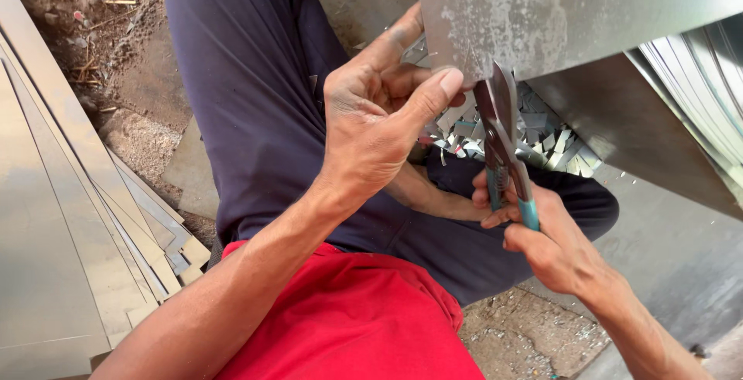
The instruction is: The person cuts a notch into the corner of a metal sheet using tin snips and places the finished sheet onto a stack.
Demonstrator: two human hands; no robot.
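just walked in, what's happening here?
A seated person is cutting sheet metal by hand. The right hand grips tin snips with teal handles, blades at the lower edge of a grey metal sheet. The left hand pinches that edge beside the blades. Small metal offcuts lie piled below, and a stack of flat sheets sits to the left.

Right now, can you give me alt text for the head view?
The right hand works teal-handled tin snips into a metal sheet while the left hand pinches its edge. Offcuts lie beneath; stacked sheets sit left.
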